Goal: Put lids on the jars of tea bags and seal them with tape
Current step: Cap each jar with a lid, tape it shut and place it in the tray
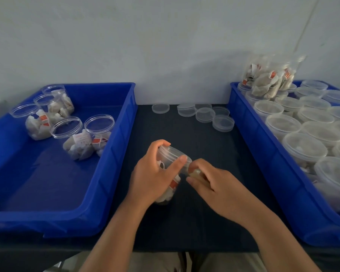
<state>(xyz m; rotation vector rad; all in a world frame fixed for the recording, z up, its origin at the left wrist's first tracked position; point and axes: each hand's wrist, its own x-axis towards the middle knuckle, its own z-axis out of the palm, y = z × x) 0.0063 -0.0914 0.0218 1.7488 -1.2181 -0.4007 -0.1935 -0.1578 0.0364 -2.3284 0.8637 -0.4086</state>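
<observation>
Head view showed a dark-covered bench [214, 154] with a blue bin at each side edge. The left bin [122, 144] held five lidded jars of tea bags [77, 138] in its far half, and its near half lay bare. Between the bins ran an open strip of bench, with loose lids [204, 114] grouped along its far edge.

In the middle of that strip the left hand [155, 173] gripped a jar [171, 154], fingers curled over its top and thumb laid across its side. The jar's long axis ran from near to far, with its lidded end tipped towards the far edge. Orange-red tags showed on the tea bags inside, but their writing was too blurred to read.

The right hand [214, 185] pinched a small yellowish piece [194, 172], too blurred to name, against the jar just beneath the lid.

The right bin [263, 154] was packed with lidded jars [302, 148], and a clear bag of tea bags [269, 77] rested on those at its far end.
</observation>
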